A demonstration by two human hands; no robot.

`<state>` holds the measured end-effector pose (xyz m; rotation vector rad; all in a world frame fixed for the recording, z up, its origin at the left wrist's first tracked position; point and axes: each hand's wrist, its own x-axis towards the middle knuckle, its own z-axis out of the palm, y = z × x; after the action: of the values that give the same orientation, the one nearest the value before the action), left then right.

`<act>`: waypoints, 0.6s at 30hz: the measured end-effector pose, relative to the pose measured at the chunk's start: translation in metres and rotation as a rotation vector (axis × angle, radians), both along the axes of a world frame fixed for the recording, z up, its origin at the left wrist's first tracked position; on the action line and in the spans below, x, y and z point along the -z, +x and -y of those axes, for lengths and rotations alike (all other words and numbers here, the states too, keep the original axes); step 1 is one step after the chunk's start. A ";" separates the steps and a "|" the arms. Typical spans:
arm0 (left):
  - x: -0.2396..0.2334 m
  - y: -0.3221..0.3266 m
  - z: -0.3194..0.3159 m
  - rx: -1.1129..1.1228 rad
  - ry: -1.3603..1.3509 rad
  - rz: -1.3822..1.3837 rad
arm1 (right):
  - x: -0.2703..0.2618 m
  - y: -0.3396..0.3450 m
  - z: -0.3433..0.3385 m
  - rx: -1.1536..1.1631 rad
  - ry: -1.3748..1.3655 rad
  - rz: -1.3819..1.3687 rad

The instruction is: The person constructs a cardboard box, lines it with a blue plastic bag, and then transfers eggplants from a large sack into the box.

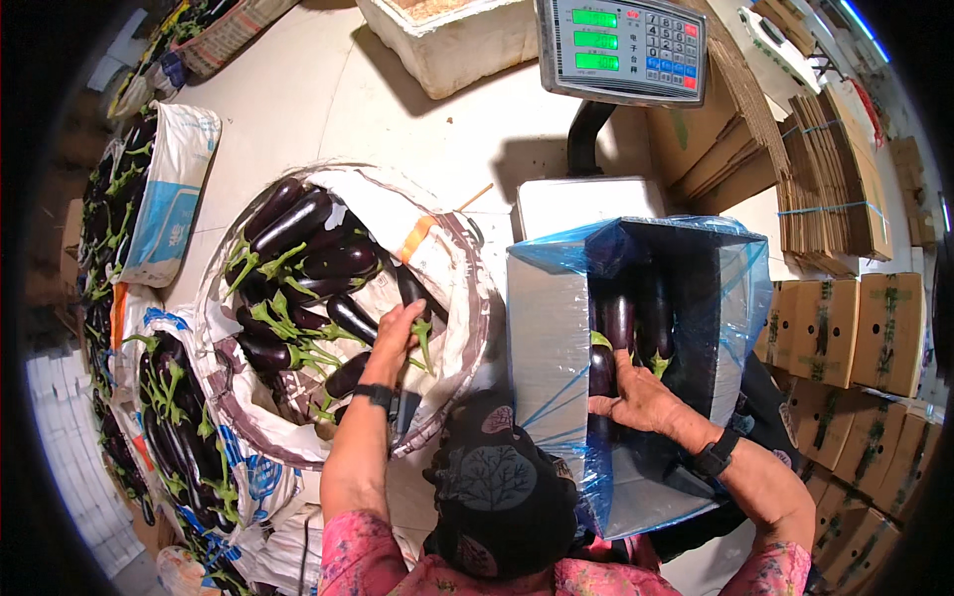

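My left hand [396,333] reaches into a round woven sack [471,298] with its rim rolled down. Its fingers close around the stem end of a dark purple eggplant [412,285]. Several more eggplants [294,223] with green stems lie in the sack. On the right, my right hand [647,393] is inside a carton [548,328] lined with blue plastic film [745,261]. Thumb and fingers straddle an eggplant [602,370] along the carton's left wall. Other eggplants [620,320] lie lengthwise beside it; the hand hides part of the contents.
The carton rests against a platform scale [589,197] with a lit display [622,48]. A foam box [455,45] stands behind. Eggplant-filled sacks [182,432] line the left. Flattened cardboard [827,179] and stacked cartons [820,328] flank the right. A patterned black cap [499,484] blocks the lower middle.
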<state>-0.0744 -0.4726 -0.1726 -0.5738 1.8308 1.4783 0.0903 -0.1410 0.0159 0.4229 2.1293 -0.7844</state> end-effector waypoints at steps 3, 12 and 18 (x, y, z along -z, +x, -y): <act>-0.022 0.015 0.025 -0.222 0.629 0.171 | 0.000 0.005 -0.010 0.016 -0.102 -0.159; -0.167 0.054 0.031 0.038 0.534 -0.173 | -0.015 0.003 -0.011 0.012 -0.074 -0.143; -0.224 0.033 -0.016 0.609 -0.122 -1.131 | -0.011 0.007 -0.015 -0.010 -0.021 -0.210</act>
<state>-0.0410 -0.4564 0.0512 0.9227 2.5654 1.3129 0.0978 -0.1257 0.0265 0.3302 2.3130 -0.8772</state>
